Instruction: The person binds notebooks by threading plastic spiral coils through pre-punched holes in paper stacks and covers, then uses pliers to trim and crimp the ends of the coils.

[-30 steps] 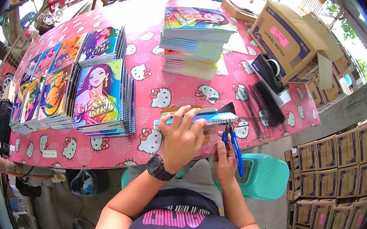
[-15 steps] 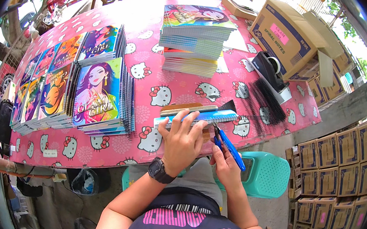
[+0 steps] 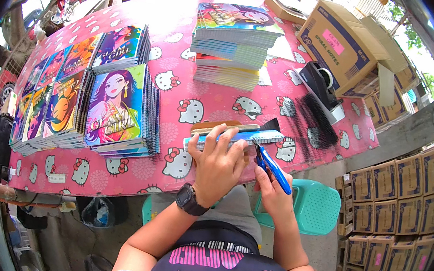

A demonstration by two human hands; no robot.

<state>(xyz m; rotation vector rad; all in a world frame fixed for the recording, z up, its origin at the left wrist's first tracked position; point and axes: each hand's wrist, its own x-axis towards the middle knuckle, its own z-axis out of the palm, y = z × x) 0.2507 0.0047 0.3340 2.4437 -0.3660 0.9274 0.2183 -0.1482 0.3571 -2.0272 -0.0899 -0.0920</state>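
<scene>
My left hand (image 3: 219, 162), with a dark watch on its wrist, lies over a spiral notebook (image 3: 265, 137). Its fingers curl across the blue-edged notebook, holding it; the thumb is hidden. Behind the notebook and touching it is a wooden piece (image 3: 217, 127) with a pale strip; a dark flat bit (image 3: 271, 124) sticks out at its right end. My right hand (image 3: 273, 190) is closed around blue-handled cutting pliers (image 3: 275, 171). Their dark tip is at the near side of the notebook's coil, toward its right end. I cannot tell whether the jaws touch the wire.
Stacks of colourful spiral notebooks (image 3: 116, 109) cover the table's left side. A tall notebook pile (image 3: 231, 49) stands at the back. Black coils (image 3: 318, 122) lie right, near a tape dispenser (image 3: 320, 85) and an open carton (image 3: 337, 47). A green stool (image 3: 315, 206) stands below the table edge.
The pliers and my right hand have moved slightly up and away from me, and the handles look closer together. My left hand stays on the notebook. The whole view has shifted a little.
</scene>
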